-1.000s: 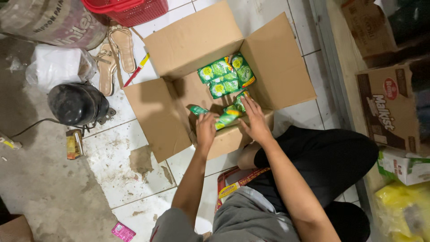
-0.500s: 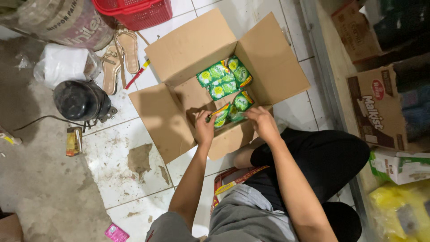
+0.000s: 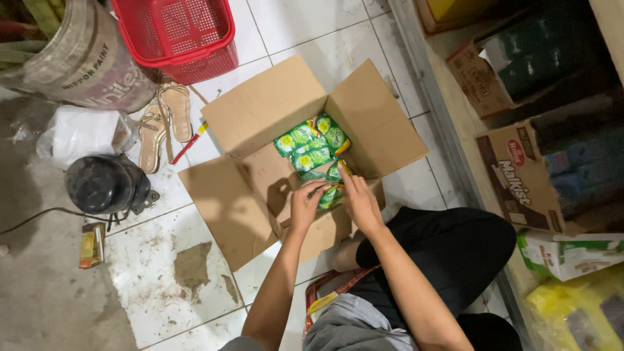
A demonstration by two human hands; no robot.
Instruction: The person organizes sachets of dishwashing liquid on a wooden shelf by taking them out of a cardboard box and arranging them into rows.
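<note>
Fingers of both left hand [image 3: 305, 207] and right hand [image 3: 357, 200] now pinch a green packet [image 3: 329, 195] lower into the cardboard box [image 3: 260, 110], centre frame, joining the stack.

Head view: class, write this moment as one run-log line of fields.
left hand: on green packets | right hand: on same packets | cardboard box: open, on tiled floor | red basket: beyond box

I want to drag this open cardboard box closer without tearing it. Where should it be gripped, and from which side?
Grip the box by its near wall, just under the fold, coming from the person's side. That wall stands upright and faces the knees, while the four flaps lie splayed outward and would likely bend or tear if pulled. Both hands, left and right, are already at that edge, over the green packets.
</note>
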